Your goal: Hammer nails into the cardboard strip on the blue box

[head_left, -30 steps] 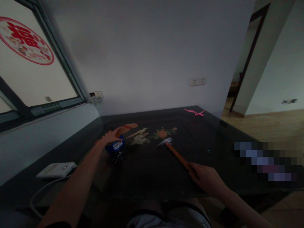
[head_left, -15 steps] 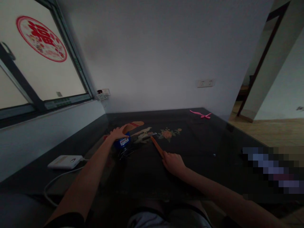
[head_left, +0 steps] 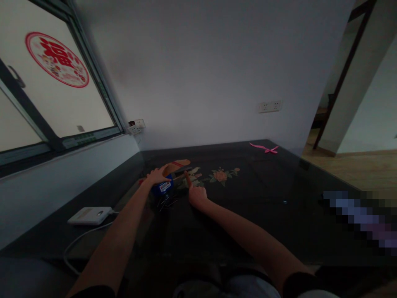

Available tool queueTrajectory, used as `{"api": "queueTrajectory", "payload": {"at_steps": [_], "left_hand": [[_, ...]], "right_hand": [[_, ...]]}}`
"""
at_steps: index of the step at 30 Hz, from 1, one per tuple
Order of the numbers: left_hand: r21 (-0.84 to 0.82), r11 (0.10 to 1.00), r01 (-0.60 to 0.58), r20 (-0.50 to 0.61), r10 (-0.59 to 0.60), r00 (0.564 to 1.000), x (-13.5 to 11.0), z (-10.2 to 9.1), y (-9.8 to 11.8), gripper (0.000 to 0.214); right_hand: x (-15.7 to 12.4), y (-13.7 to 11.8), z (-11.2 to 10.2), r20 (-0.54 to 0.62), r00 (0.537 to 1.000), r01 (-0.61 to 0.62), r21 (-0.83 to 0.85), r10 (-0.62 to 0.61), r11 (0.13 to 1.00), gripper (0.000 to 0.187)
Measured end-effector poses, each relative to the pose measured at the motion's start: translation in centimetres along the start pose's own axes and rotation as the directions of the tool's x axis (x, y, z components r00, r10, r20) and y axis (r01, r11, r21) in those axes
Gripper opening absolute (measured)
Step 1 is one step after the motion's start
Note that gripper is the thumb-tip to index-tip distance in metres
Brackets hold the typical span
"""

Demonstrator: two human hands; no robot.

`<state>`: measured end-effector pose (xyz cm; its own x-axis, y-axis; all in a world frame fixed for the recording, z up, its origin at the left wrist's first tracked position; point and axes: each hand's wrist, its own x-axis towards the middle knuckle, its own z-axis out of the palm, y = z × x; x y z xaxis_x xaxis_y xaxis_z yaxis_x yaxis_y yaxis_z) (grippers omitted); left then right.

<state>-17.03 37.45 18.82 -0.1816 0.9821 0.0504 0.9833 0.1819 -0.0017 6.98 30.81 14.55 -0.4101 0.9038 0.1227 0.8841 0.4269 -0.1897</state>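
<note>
Over the dark table (head_left: 254,186), the right hand (head_left: 197,196) grips a hammer (head_left: 188,179).

Dimly lit pale wall (head_left: 198,82) behind dark table (head_left: 257,194), window (head_left: 58,111) left, tan floor (head_left: 359,167) right.

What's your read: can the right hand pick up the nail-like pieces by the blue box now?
Probably not yet: the right hand is closed around the hammer handle, though nothing visible blocks its way to the nail-like pieces.
</note>
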Motion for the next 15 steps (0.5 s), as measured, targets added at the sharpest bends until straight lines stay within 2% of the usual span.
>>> {"api": "queueTrajectory", "payload": {"at_steps": [6, 15], "left_hand": [[0.001, 1.0, -0.011, 0.002, 0.011, 1.0, 0.0, -0.1, 0.1, 0.099], [0.023, 1.0, -0.017, 0.007, 0.016, 1.0, 0.2, -0.1, 0.0, 0.1]], "right_hand": [[2.0, -1.2, 1.4, -0.07, 0.995, -0.063, 0.027, 0.065, 0.998, 0.036], [1.7, -1.6, 2.4, -0.12, 0.989, -0.082, 0.025, 0.084, 0.996, 0.043]]}}
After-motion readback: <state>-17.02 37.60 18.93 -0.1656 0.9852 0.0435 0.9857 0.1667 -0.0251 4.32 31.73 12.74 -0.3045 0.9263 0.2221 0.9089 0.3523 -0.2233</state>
